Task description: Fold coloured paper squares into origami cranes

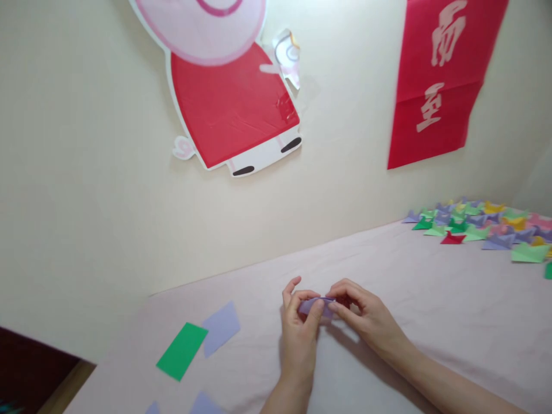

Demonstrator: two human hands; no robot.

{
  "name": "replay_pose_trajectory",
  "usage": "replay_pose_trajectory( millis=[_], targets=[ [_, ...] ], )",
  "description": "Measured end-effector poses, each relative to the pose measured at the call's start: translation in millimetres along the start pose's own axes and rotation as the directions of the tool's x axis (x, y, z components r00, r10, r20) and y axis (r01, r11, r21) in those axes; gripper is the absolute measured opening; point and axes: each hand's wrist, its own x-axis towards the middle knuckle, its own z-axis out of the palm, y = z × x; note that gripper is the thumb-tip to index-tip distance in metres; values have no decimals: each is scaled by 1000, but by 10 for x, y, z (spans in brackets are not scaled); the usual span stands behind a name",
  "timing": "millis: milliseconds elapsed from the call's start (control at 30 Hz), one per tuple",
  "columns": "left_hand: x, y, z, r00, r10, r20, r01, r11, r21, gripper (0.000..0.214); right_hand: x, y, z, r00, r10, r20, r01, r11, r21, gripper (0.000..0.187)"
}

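Between my hands is a small piece of folded purple paper (pixel 308 307), held just above the pale cloth-covered surface (pixel 267 276). My left hand (pixel 304 313) pinches it between thumb and fingers, with one finger raised away from it. At its right end, my right hand (pixel 351 302) grips the paper with thumb and fingertips. Part of the paper is hidden behind my fingers. To the left of my hands lie a flat green paper sheet (pixel 182 351) and a flat purple paper sheet (pixel 221 329), their corners meeting.
Many folded paper shapes (pixel 476 233) in green, purple, yellow, pink and red stand at the far right. More purple paper (pixel 204 404) shows at the bottom edge. Behind the surface rises a wall with a cartoon pig cutout (pixel 235 103) and a red banner (pixel 440 86).
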Motion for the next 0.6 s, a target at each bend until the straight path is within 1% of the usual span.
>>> replay_pose_trajectory(
  millis=[100,267,333,400,433,467,500,567,600],
  targets=[
    [12,-22,-3,999,37,32,-40,997,69,16,-2,4,-3,1000,6,-3,-6,1000,-23,18],
    [24,-20,-6,997,62,36,-65,993,102,16,5,-19,-11,1000,16,-10,-16,1000,-23,19],
    [5,17,-9,995,88,-34,-83,988,130,19,11,-19,-19,999,3,-41,-5,1000,-28,21],
    [-36,74,-6,977,158,-145,-127,971,203,20,13,-5,-31,995,-10,-101,6,999,-41,23],
    [-62,103,2,966,195,-169,-151,958,242,19,13,7,-37,991,-15,-131,9,999,-51,23],
    [-88,129,14,966,212,-148,-168,950,265,19,9,18,-42,988,-19,-150,10,998,-63,23],
    [-113,148,31,977,198,-84,-171,950,260,22,4,27,-44,988,-27,-155,15,997,-78,23],
    [-149,158,69,991,109,78,-123,971,207,26,-12,31,-39,990,-67,-124,51,990,-129,20],
    [-158,149,87,990,67,123,-89,979,185,27,-21,25,-32,990,-103,-97,87,983,-160,19]
  ],
)
